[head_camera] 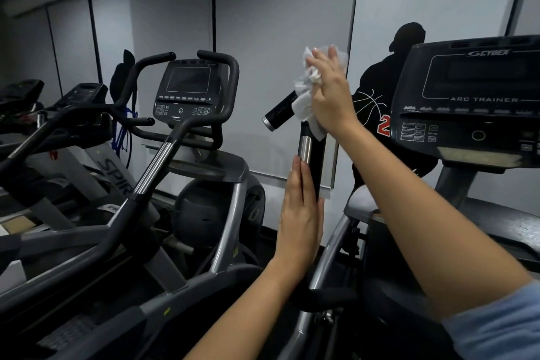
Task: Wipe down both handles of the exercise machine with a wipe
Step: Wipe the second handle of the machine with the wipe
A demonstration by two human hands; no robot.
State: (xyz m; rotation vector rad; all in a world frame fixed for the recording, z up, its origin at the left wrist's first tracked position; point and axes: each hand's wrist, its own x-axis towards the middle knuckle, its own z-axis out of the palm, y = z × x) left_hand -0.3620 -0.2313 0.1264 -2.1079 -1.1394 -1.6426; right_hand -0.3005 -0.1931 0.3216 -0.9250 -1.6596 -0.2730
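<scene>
A black upright handle (314,155) with a silver band rises in the middle of the view; a short black grip (279,112) branches off to the left near its top. My right hand (330,93) presses a crumpled white wipe (304,99) against the top of this handle, fingers mostly straight, one finger curled into the wipe. My left hand (301,213) lies flat with straight fingers along the left side of the handle's lower shaft. The machine's other handle is not identifiable in view.
The console (470,102) of this arc trainer sits to the right. A second trainer with console (187,90) and curved handlebars (152,140) stands to the left, more machines beyond it. A dark reflection (380,90) shows on the wall panel behind.
</scene>
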